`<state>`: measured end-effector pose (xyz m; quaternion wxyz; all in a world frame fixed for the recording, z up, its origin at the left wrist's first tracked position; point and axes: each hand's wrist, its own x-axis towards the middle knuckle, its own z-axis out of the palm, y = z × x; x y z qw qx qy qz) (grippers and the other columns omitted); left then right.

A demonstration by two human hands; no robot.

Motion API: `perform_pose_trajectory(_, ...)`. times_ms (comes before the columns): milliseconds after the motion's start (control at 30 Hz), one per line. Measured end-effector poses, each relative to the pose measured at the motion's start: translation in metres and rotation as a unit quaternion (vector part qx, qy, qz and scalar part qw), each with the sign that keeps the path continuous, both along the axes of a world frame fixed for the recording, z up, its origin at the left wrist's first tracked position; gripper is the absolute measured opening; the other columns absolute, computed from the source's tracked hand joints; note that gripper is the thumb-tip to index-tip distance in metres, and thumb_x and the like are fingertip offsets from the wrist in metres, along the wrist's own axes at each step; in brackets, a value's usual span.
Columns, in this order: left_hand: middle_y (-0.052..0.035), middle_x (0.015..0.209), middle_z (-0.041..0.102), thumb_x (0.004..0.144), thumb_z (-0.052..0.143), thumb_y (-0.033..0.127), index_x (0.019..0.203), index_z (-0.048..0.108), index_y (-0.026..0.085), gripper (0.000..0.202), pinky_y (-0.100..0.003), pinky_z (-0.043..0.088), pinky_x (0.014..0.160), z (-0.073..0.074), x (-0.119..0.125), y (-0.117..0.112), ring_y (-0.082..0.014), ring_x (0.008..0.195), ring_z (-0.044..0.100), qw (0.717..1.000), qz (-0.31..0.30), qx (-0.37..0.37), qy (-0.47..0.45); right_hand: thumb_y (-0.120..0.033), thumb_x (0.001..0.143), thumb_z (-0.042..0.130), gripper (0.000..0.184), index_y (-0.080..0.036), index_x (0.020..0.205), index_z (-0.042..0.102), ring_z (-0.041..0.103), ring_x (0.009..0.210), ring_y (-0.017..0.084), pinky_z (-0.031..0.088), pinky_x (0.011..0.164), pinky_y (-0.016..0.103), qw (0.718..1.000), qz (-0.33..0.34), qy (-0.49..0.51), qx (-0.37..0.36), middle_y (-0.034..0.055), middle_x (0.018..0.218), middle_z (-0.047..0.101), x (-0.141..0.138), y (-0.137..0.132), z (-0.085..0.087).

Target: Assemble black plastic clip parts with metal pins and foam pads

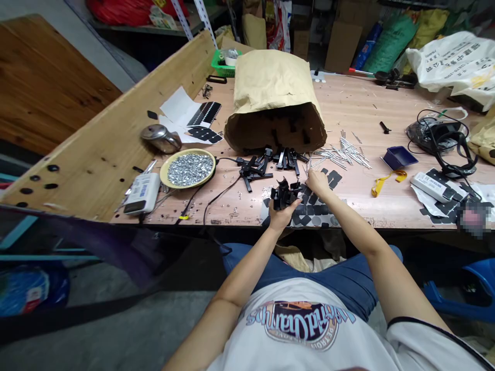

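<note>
The left hand (281, 214) is clamped on a clutch of black plastic parts (285, 194), held up near the front edge of the surface (356, 108). The right hand (317, 182) is just beside it, fingers curled together near the close end of a loose heap of thin metal rods (344, 154); whether it grips one I cannot tell. Below and between the hands lie dark flat pads (315, 210) on a pale sheet. Ahead of them, more black pieces (286, 158) lie at the mouth of a big brown paper bag (274, 77), which rests on its side with its opening toward the person. Off to the left, a yellow dish (164, 176) is heaped with small shiny metal bits (190, 169), near a metal pot (158, 137)
</note>
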<state>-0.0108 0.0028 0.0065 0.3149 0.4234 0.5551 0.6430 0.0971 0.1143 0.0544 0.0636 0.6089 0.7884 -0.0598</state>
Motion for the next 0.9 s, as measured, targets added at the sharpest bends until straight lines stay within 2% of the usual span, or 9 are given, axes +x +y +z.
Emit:
perform_pose_trajectory(100, -0.0083, 0.089, 0.070, 0.058, 0.076, 0.046, 0.083, 0.064, 0.020, 0.038, -0.041, 0.047, 0.094, 0.007, 0.004, -0.001, -0.0252, 0.092, 0.065, 0.999, -0.003, 0.032, 0.015, -0.011, 0.084, 0.042, 0.034, -0.005, 0.115, 0.056, 0.060, 0.104, 0.027, 0.047, 0.083, 0.031, 1.000, -0.006, 0.005, 0.006, 0.0215, 0.111, 0.063, 0.004, -0.002, 0.002)
perform_pose_trajectory(233, -0.0055, 0.086, 0.070, 0.059, 0.075, 0.049, 0.084, 0.063, 0.023, 0.039, -0.041, 0.048, 0.092, 0.012, 0.006, -0.001, -0.0239, 0.089, 0.065, 0.999, -0.004, 0.034, 0.019, -0.007, 0.082, 0.043, 0.031, -0.003, 0.108, 0.061, 0.060, 0.105, 0.027, 0.047, 0.084, 0.030, 0.999, -0.031, 0.011, 0.002, 0.0227, 0.110, 0.063, 0.001, 0.000, 0.000)
perform_pose_trajectory(400, -0.0056, 0.084, 0.069, 0.057, 0.077, 0.047, 0.084, 0.063, 0.021, 0.040, -0.039, 0.049, 0.089, 0.008, -0.001, 0.000, -0.0239, 0.088, 0.065, 1.000, -0.004, 0.022, 0.018, -0.007, 0.081, 0.044, 0.028, -0.008, 0.098, 0.065, 0.064, 0.096, 0.026, 0.048, 0.082, 0.033, 0.997, -0.039, 0.059, 0.035, 0.0182, 0.100, 0.068, 0.009, 0.007, 0.008)
perform_pose_trajectory(467, -0.0060, 0.085, 0.069, 0.056, 0.077, 0.045, 0.088, 0.063, 0.020, 0.043, -0.038, 0.050, 0.087, 0.004, -0.002, 0.000, -0.0239, 0.089, 0.065, 1.000, -0.001, 0.018, 0.018, -0.011, 0.082, 0.045, 0.023, -0.013, 0.092, 0.066, 0.064, 0.090, 0.023, 0.049, 0.081, 0.034, 0.983, -0.008, 0.157, 0.095, 0.0121, 0.094, 0.070, 0.019, 0.004, 0.021)
perform_pose_trajectory(567, -0.0060, 0.085, 0.069, 0.056, 0.077, 0.040, 0.096, 0.061, 0.020, 0.048, -0.037, 0.051, 0.083, -0.001, -0.002, -0.001, -0.0230, 0.086, 0.065, 1.000, -0.007, 0.003, 0.023, -0.022, 0.084, 0.048, 0.017, -0.017, 0.087, 0.064, 0.063, 0.079, 0.017, 0.051, 0.075, 0.031, 0.917, 0.086, 0.336, 0.196, 0.0047, 0.086, 0.069, 0.033, -0.015, 0.053)
perform_pose_trajectory(600, -0.0057, 0.085, 0.069, 0.056, 0.078, 0.039, 0.098, 0.061, 0.020, 0.049, -0.036, 0.051, 0.082, -0.002, -0.002, -0.001, -0.0229, 0.086, 0.065, 1.000, -0.012, -0.003, 0.027, -0.025, 0.084, 0.049, 0.017, -0.018, 0.086, 0.064, 0.062, 0.075, 0.015, 0.052, 0.072, 0.030, 0.894, 0.119, 0.376, 0.214, 0.0033, 0.084, 0.069, 0.036, -0.024, 0.066)
perform_pose_trajectory(667, -0.0051, 0.084, 0.069, 0.056, 0.078, 0.036, 0.099, 0.061, 0.020, 0.049, -0.034, 0.051, 0.080, -0.002, -0.002, -0.003, -0.0224, 0.085, 0.065, 0.999, -0.022, -0.009, 0.040, -0.029, 0.083, 0.050, 0.016, -0.019, 0.080, 0.063, 0.060, 0.069, 0.013, 0.050, 0.065, 0.027, 0.869, 0.171, 0.409, 0.218, 0.0013, 0.078, 0.067, 0.039, -0.044, 0.090)
perform_pose_trajectory(767, -0.0039, 0.085, 0.069, 0.057, 0.077, 0.033, 0.099, 0.061, 0.021, 0.046, -0.033, 0.052, 0.078, 0.000, 0.000, -0.004, -0.0210, 0.082, 0.066, 0.997, -0.032, 0.002, 0.066, -0.027, 0.081, 0.051, 0.015, -0.020, 0.072, 0.061, 0.056, 0.062, 0.010, 0.047, 0.060, 0.024, 0.875, 0.231, 0.390, 0.170, -0.0009, 0.070, 0.063, 0.039, -0.067, 0.115)
perform_pose_trajectory(900, -0.0055, 0.091, 0.070, 0.059, 0.075, 0.031, 0.101, 0.061, 0.023, 0.045, -0.035, 0.054, 0.079, 0.000, -0.001, -0.004, -0.0226, 0.084, 0.067, 0.994, -0.042, 0.035, 0.099, -0.021, 0.077, 0.053, 0.013, -0.019, 0.066, 0.060, 0.052, 0.058, 0.009, 0.041, 0.057, 0.022, 0.904, 0.280, 0.305, 0.106, -0.0021, 0.062, 0.059, 0.035, -0.071, 0.126)
